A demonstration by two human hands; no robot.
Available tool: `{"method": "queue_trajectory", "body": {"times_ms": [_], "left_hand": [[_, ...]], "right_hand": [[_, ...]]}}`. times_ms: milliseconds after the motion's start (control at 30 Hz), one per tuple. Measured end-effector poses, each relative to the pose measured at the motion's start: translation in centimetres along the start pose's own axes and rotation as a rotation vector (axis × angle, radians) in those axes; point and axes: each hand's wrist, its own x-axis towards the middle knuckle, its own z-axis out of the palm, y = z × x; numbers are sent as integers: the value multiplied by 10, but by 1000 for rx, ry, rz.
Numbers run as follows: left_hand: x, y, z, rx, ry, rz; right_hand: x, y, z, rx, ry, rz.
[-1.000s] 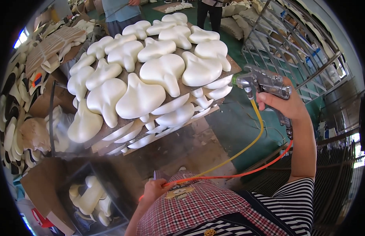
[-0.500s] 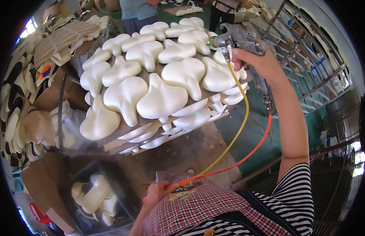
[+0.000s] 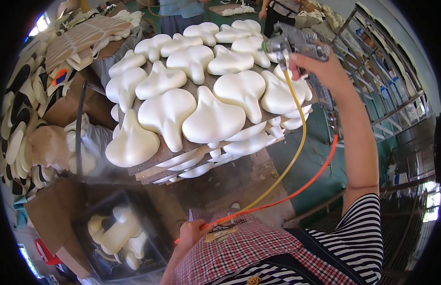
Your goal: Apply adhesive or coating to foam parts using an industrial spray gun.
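My right hand (image 3: 320,69), raised at the far right, is closed around the grip of a metal spray gun (image 3: 294,43), whose nozzle points left across the pads. A yellow hose (image 3: 296,147) and an orange hose (image 3: 320,168) hang from the gun in loops. Both run down to my left hand (image 3: 192,231), which is closed around the orange hose in front of my checked apron; how it grips the yellow one is hard to see. Glossy white bicycle-saddle-shaped pads (image 3: 214,118) lie in rows on a brown board (image 3: 200,90), with more layers of pads below it.
An open dark-walled box (image 3: 156,247) with pale pieces stands at lower left, beside cardboard (image 3: 51,218). A black upright pole (image 3: 79,133) rises near the stack's left. Metal racks (image 3: 372,80) stand right. Two people (image 3: 180,9) are beyond the stack.
The whole scene has shifted a little to the right in view. My right hand still grips the spray gun, now slightly blurred. My left hand keeps hold of the hose.
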Motion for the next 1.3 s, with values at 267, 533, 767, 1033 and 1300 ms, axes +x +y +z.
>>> {"method": "queue_trajectory", "body": {"times_ms": [267,533,767,1033,1300], "left_hand": [[1,1,-7,-60,-28,48],[-1,-2,0,-16,-108,130],[-14,3,4,31,-191,136],[-27,-9,7,44,-203,197],[-30,-12,-4,25,-189,267]], "right_hand": [[-36,-10,-3,-9,-19,90],[-90,-14,-13,27,22,80],[-143,-24,-9,17,-61,127],[-202,-37,0,72,-12,168],[-223,-48,0,-47,11,153]]}}
